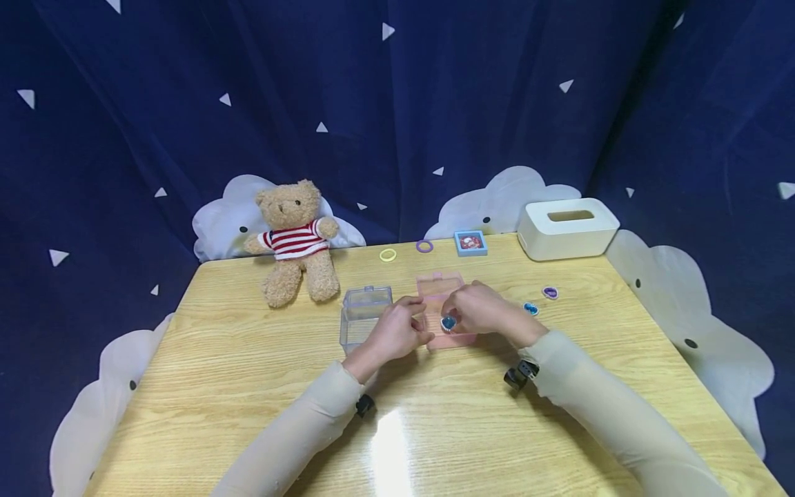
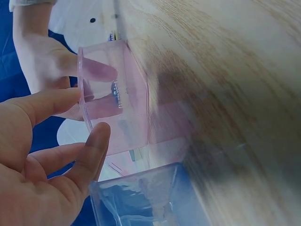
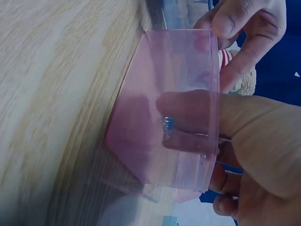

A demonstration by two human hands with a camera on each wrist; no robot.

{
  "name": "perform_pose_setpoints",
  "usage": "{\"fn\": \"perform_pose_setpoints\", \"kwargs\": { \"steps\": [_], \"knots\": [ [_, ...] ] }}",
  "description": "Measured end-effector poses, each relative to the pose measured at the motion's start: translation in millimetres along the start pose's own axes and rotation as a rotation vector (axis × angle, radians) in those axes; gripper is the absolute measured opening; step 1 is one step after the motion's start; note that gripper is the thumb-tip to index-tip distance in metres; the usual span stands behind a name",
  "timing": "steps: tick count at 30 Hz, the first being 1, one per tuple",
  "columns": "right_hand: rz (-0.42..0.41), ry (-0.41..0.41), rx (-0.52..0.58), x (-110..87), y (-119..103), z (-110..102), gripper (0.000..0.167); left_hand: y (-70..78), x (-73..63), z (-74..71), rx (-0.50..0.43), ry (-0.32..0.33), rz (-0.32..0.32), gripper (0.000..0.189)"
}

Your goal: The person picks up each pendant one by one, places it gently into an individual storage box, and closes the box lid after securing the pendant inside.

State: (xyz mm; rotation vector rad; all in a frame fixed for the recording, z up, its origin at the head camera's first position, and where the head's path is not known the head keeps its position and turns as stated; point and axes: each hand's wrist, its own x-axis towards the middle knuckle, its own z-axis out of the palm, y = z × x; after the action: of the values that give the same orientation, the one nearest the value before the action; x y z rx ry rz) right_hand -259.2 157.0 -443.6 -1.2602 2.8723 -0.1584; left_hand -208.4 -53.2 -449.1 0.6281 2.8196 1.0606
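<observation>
Inside the open pink see-through box (image 1: 452, 341), my right hand (image 1: 478, 308) pinches a blue gem piece (image 1: 448, 324) with a silvery beaded edge between thumb and finger. Through the pink wall, the right wrist view shows the gem piece (image 3: 168, 125) and those fingertips. My left hand (image 1: 397, 328) holds the left side of the same box, its fingertips at the rim and wall. Just left of it stands a second see-through box (image 1: 348, 333), bluish-grey, with its lid raised, partly behind the left hand.
Another blue gem piece (image 1: 531, 308) and a purple one (image 1: 550, 293) lie right of the right hand. Behind are a yellow ring (image 1: 388, 255), a purple ring (image 1: 425, 246), a small blue framed box (image 1: 470, 244) and a white tissue box (image 1: 568, 231). A teddy bear (image 1: 295, 241) sits back left.
</observation>
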Motion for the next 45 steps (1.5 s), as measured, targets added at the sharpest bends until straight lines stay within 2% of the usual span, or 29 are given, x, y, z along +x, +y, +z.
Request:
{"fn": "perform_pose_setpoints", "kwargs": {
  "steps": [4,10,15,20,24,29,34,45],
  "knots": [
    [-0.01,-0.019,-0.038,1.9,-1,-1,0.015,0.9,-0.3,-0.4,0.004,-0.003,0.0,0.062],
    [0.016,-0.075,-0.072,4.7,-3,-2,0.014,1.3,-0.5,-0.4,0.008,0.003,0.0,0.062],
    [0.041,-0.12,-0.084,6.4,-6,-4,0.013,0.4,-0.1,0.1,0.011,0.004,0.001,0.062],
    [0.049,-0.132,-0.079,7.0,-6,-5,0.012,0.1,-0.3,0.4,0.018,0.008,0.005,0.062],
    [0.061,-0.111,-0.025,5.4,-3,-4,0.013,0.5,-0.6,0.5,0.027,0.014,0.005,0.062],
    [0.054,-0.046,0.129,-0.2,2,-6,0.019,1.4,-0.7,0.5,0.037,0.014,0.013,0.063],
    [0.088,0.037,0.265,-8.8,10,-14,0.02,1.9,-0.7,0.6,0.021,0.001,-0.003,0.065],
    [0.202,0.132,0.334,-30.9,44,-30,0.025,1.6,-0.7,1.7,0.019,-0.001,-0.018,0.064]
  ]
}}
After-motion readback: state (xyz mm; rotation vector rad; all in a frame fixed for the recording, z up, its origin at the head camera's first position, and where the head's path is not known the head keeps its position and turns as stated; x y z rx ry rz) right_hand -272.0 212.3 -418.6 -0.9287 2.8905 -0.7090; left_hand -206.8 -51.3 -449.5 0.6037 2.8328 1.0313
